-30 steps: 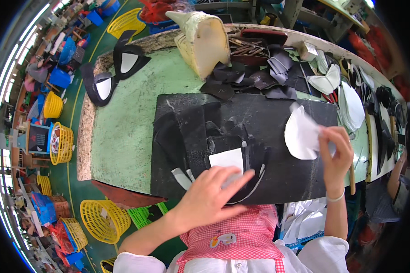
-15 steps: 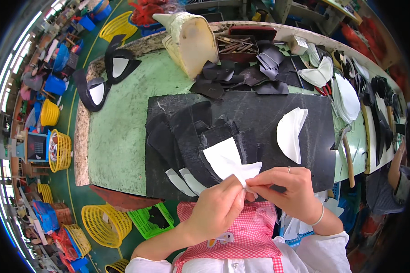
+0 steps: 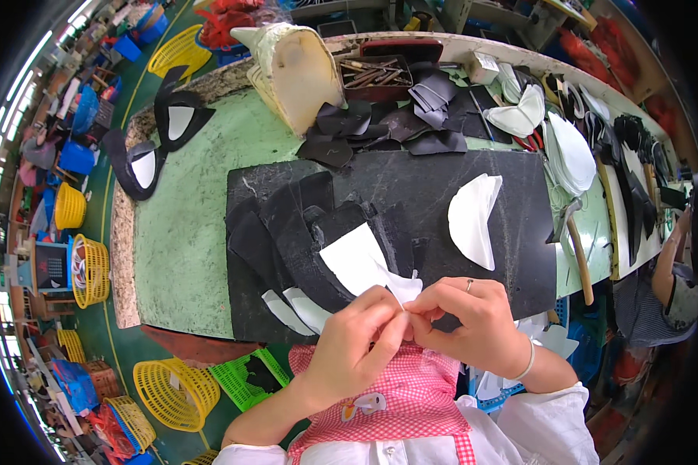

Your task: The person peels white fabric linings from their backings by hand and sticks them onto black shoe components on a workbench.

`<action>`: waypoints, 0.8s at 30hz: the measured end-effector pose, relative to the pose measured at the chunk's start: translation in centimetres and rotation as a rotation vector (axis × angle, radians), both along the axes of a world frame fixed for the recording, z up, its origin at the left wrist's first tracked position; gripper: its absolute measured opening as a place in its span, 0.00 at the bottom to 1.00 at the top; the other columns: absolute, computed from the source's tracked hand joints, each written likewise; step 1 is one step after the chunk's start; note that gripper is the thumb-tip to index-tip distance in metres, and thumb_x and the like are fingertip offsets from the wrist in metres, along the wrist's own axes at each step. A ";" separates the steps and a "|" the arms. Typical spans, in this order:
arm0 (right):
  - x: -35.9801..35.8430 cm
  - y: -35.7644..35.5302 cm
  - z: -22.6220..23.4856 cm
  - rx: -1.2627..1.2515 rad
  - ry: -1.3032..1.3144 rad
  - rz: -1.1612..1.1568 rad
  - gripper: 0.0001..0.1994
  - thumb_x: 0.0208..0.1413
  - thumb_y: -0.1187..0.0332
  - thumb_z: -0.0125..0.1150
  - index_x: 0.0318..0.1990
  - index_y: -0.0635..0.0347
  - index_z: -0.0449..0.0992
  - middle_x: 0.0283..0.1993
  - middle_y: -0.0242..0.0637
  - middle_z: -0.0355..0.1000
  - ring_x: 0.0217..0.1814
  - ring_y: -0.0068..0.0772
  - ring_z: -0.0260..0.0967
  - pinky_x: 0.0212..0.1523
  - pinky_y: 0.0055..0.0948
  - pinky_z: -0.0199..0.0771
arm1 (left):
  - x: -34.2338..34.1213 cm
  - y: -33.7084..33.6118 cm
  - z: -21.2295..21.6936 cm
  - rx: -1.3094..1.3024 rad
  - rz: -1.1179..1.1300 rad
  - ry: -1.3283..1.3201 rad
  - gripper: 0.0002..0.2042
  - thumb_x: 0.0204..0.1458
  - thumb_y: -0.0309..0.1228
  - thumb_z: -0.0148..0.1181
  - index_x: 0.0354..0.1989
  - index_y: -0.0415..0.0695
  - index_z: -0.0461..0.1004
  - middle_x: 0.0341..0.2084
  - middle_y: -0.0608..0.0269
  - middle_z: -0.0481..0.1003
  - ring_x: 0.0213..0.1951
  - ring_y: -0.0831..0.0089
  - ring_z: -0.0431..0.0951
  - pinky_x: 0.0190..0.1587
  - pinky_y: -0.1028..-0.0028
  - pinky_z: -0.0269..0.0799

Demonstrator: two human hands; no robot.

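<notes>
My left hand (image 3: 357,341) and my right hand (image 3: 473,322) meet at the near edge of a black mat (image 3: 520,256). Both pinch the near corner of a white curved piece (image 3: 361,263), fingertips touching at its tip. This piece lies on top of several overlapping black cut pieces (image 3: 287,232) fanned across the left of the mat. Two more white tips (image 3: 295,306) poke out under the black pieces. A stack of white curved pieces (image 3: 473,217) rests on the right part of the mat, apart from my hands.
A hammer (image 3: 574,240) lies right of the mat on the green table (image 3: 186,232). Loose black pieces (image 3: 395,124), a tray of tools (image 3: 376,74) and a cream sack (image 3: 295,70) stand behind. White piles (image 3: 570,151) sit at the right. Yellow baskets (image 3: 163,384) stand on the floor. Another person (image 3: 667,263) works at the right.
My right hand left the white stack on the right and came down to my left hand. Both hands now pinch the white piece's corner at the mat's near edge.
</notes>
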State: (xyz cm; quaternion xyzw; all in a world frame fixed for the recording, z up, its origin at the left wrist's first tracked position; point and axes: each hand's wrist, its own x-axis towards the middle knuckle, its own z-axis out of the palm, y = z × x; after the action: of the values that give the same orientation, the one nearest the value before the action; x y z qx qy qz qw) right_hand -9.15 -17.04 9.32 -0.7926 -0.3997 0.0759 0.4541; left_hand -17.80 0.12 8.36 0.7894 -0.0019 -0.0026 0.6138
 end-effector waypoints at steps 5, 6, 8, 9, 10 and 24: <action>0.7 -0.3 0.0 0.033 0.250 0.037 0.05 0.44 0.77 0.68 0.31 0.62 0.79 0.27 0.34 0.77 0.26 0.24 0.77 0.29 0.21 0.77 | 0.2 -0.1 0.4 -0.112 0.010 0.099 0.09 0.59 0.26 0.52 0.29 0.35 0.73 0.26 0.59 0.71 0.27 0.70 0.74 0.32 0.71 0.68; 1.0 -0.4 -0.2 0.115 0.504 0.035 0.04 0.46 0.78 0.67 0.31 0.64 0.79 0.28 0.34 0.78 0.26 0.22 0.77 0.30 0.20 0.76 | 0.2 0.1 0.6 -0.191 -0.014 0.136 0.09 0.59 0.25 0.51 0.28 0.35 0.72 0.25 0.59 0.70 0.28 0.71 0.73 0.33 0.71 0.68; 1.0 -0.7 -0.5 0.146 0.651 0.044 0.03 0.47 0.79 0.66 0.31 0.66 0.78 0.29 0.35 0.78 0.29 0.19 0.76 0.32 0.19 0.76 | -0.3 0.6 -0.1 -0.230 -0.048 0.121 0.09 0.59 0.26 0.50 0.27 0.35 0.71 0.26 0.59 0.70 0.28 0.72 0.73 0.34 0.72 0.68; 0.9 -0.7 -0.7 0.171 0.685 0.053 0.03 0.47 0.78 0.66 0.31 0.66 0.78 0.29 0.35 0.78 0.29 0.19 0.76 0.32 0.19 0.76 | -0.5 0.9 -0.5 -0.272 -0.084 0.107 0.10 0.60 0.26 0.49 0.27 0.36 0.70 0.26 0.59 0.70 0.29 0.73 0.73 0.35 0.72 0.68; 0.8 -0.8 -0.8 0.196 0.719 0.063 0.03 0.48 0.78 0.66 0.31 0.66 0.78 0.29 0.35 0.78 0.30 0.19 0.76 0.32 0.19 0.76 | -0.5 1.2 -0.7 -0.271 -0.087 0.107 0.10 0.60 0.26 0.49 0.27 0.36 0.70 0.26 0.59 0.70 0.29 0.73 0.73 0.35 0.72 0.68; 0.0 0.6 -0.5 0.038 0.228 0.109 0.07 0.52 0.74 0.62 0.31 0.62 0.68 0.31 0.40 0.67 0.28 0.40 0.68 0.29 0.31 0.69 | -0.6 0.2 0.4 0.167 -0.066 -0.016 0.11 0.64 0.32 0.50 0.41 0.35 0.71 0.37 0.52 0.73 0.37 0.65 0.80 0.32 0.69 0.74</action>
State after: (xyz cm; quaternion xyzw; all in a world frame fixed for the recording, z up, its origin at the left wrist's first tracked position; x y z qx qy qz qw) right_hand -9.12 -16.46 8.85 -0.7472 -0.3893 0.1824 0.5068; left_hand -18.44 0.36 8.77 0.8373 -0.0327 -0.0164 0.5455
